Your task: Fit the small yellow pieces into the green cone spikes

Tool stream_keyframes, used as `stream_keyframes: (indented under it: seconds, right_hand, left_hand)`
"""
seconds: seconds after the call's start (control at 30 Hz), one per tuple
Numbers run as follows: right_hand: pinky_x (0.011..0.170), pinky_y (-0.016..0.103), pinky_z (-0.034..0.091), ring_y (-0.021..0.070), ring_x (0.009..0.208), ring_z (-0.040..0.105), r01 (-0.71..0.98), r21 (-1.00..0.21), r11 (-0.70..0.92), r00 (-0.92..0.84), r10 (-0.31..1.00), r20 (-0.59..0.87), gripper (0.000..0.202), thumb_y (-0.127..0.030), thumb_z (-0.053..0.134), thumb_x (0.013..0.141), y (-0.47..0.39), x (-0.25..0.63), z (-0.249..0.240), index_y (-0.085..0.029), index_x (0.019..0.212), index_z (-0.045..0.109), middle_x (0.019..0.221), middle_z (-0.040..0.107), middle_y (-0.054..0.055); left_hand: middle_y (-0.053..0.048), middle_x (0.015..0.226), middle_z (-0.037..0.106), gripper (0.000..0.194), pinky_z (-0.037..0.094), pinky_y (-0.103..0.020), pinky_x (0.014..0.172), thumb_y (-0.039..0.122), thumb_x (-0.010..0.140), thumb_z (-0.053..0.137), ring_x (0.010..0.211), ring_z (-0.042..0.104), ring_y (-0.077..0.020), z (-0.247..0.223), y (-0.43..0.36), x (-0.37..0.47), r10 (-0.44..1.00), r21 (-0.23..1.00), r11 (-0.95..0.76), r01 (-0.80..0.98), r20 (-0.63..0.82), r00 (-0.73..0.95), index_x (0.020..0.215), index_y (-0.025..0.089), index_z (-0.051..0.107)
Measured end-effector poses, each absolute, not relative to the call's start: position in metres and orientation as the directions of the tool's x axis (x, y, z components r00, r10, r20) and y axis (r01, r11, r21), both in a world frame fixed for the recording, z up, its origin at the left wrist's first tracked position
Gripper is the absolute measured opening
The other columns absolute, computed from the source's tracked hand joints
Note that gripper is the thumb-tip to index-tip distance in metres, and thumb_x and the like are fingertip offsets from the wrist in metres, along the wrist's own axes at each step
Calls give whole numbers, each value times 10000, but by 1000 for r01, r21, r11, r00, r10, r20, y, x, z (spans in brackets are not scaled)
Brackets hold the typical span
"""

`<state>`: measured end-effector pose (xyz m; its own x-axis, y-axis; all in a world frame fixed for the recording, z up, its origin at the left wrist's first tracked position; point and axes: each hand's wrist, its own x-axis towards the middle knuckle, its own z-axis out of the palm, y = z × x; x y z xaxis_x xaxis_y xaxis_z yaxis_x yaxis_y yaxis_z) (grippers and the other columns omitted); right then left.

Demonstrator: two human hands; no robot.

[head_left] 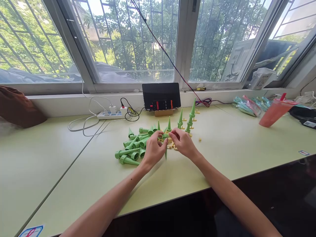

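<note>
My left hand [155, 148] is closed round a green plastic watering spike [166, 153], its tip pointing down and its wide cap end up. Beside that cap, my right hand [183, 142] is closed in a pinch; whatever sits between its fingertips is too small to make out. Loose green spikes [127, 152] lie heaped to the left of my left hand. Small yellow T-shaped valves [172, 145] lie behind and between my hands, partly hidden by them. Farther back, several spikes stand tip up, some stacked, with yellow valves sticking out of a stack [191, 118].
A tablet [161, 93] with a phone before it leans at the sill. A power strip [112, 114] with cables lies back left, near a brown bag [19, 108]. At right are a red drink cup [276, 112] and plastic packets [247, 106]. The table's front edge runs below my forearms.
</note>
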<state>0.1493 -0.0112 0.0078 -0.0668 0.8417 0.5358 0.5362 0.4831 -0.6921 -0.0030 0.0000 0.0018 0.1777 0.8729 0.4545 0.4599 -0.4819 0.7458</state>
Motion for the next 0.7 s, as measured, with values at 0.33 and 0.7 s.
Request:
stream_keyframes:
  seconds: [0.33, 0.7]
  right_hand:
    - [518, 236, 341, 116, 518, 435, 572, -670, 473, -66, 840, 538, 206, -323, 440, 910, -14, 147, 9, -180, 805, 544, 589, 493, -22]
    - [513, 236, 338, 114, 512, 428, 579, -661, 477, -59, 833, 550, 218, -286, 441, 888, -12, 148, 8, -160, 830, 610, 570, 478, -20]
  left_hand:
    - [-54, 984, 608, 243, 426, -197, 432, 356, 821, 567, 412, 505, -43, 7, 0, -6, 888, 802, -441, 404, 454, 68, 996, 188, 555]
    - [-59, 981, 626, 277, 453, -200, 449, 370, 808, 584, 439, 545, -58, 7, 1, -6, 890, 814, -428, 393, 455, 29, 1013, 184, 573]
